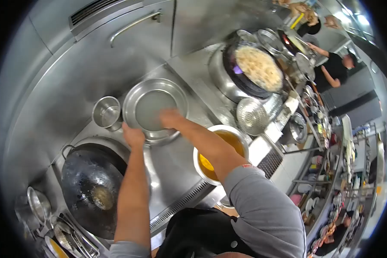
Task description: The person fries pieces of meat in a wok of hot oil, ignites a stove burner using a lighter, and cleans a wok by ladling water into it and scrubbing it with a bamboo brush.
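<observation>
A wide round metal basin [182, 92] with cloudy liquid in it stands on the steel counter. At its near left edge, my left hand [134, 136] is closed on the rim, its fingers partly hidden. Over the inside of the basin is my right hand [170, 118], smeared by motion, so its fingers do not show clearly. A metal pot [106, 112] stands close to the left of the basin. Below my right forearm sits a white-rimmed bowl [197, 157] of orange-yellow liquid, partly covered by the arm.
A dark wok [84, 180] with a little liquid stands at the left, beside ladles and strainers [39, 204]. Pale food foams in a large pan [259, 69] at the upper right, near a perforated skimmer [251, 116]. Another person [331, 73] works farther off; loaded shelves [318, 189] line the right.
</observation>
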`<state>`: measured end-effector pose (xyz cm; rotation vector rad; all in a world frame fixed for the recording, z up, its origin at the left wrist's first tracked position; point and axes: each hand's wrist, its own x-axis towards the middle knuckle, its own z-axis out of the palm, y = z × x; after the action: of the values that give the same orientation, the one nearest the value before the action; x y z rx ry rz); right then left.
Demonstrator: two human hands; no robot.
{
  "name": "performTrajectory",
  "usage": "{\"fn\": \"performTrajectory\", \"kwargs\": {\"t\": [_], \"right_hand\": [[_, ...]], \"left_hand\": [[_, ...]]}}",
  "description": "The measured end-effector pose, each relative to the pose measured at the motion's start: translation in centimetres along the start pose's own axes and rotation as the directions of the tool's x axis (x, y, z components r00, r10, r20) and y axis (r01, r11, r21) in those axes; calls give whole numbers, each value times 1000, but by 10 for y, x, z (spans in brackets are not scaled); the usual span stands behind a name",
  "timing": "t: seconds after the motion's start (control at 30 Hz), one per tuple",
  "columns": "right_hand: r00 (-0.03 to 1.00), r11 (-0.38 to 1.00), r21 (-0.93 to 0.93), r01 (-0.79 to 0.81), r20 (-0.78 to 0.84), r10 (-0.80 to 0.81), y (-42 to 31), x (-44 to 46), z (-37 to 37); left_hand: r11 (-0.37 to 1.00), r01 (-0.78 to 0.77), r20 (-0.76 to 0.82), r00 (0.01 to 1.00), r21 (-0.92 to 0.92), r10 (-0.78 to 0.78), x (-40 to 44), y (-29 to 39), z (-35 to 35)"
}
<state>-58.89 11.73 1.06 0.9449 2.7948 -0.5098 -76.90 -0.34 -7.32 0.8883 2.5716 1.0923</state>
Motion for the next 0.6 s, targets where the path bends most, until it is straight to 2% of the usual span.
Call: {"fn": "performTrajectory", "kwargs": {"t": [0.03,0.1,0.17,0.27,0.37,0.4,0.47,0.57,0.6], "right_hand": [[995,997,30,-77,66,74,4,12,1],[929,977,-205,-61,346,130,13,46,16],[951,980,-192,-52,291,108,64,111,135],[932,987,38,-159,336,137,32,122,120],[935,962,174,-211,325,146,8,145,130],[936,952,208,-225,318,151,5,150,131],[943,925,293,-242,296,152,12,161,127],[960,884,398,-246,223,166,25,172,78],[968,925,284,-252,90,235,36,178,78]], "left_hand": [[998,-50,3,999,31,50,6,-12,3],[998,-39,-87,996,-43,36,-3,8,-8],[970,-44,-83,996,-241,24,-6,29,-21],[985,-21,-45,999,-169,14,-3,33,-24],[994,-25,-116,993,-108,13,-2,23,-11],[989,50,-69,996,-142,-60,-2,30,-16],[987,75,-50,995,-143,-83,4,29,-16],[988,90,-22,995,-126,-94,12,34,-22],[991,88,-8,996,-106,-89,13,36,-23]]}}
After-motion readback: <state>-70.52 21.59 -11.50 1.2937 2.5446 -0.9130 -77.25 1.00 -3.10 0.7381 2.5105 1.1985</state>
